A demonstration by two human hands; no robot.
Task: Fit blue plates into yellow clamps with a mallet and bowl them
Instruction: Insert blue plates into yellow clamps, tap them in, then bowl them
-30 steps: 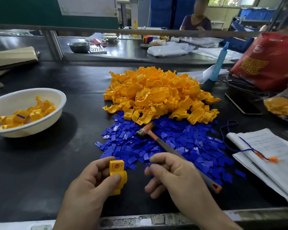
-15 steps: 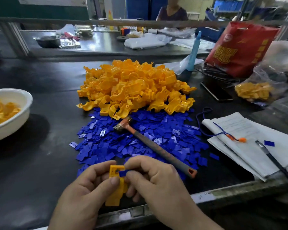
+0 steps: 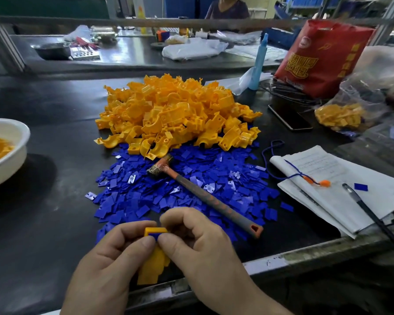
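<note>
My left hand (image 3: 107, 264) grips a yellow clamp (image 3: 151, 267) upright near the table's front edge. My right hand (image 3: 200, 246) pinches a small blue plate (image 3: 154, 235) against the clamp's top end. Behind the hands spreads a heap of blue plates (image 3: 180, 194), and a mallet (image 3: 205, 196) with an orange and grey handle lies across it. A big pile of yellow clamps (image 3: 178, 114) rises further back. At the left edge stands a white bowl (image 3: 9, 142) with yellow clamps inside.
A notebook (image 3: 328, 189) with a pen (image 3: 373, 217) and one blue plate lies at the right. A phone (image 3: 289, 119), a clear bag of clamps (image 3: 341, 114), a red bag (image 3: 323, 57) and a blue bottle (image 3: 258, 62) stand behind it. A person sits across the far bench.
My right hand let go of the mallet, which now lies on the blue heap, picked up a blue plate and brought it to the top of the clamp. The view shifted right.
</note>
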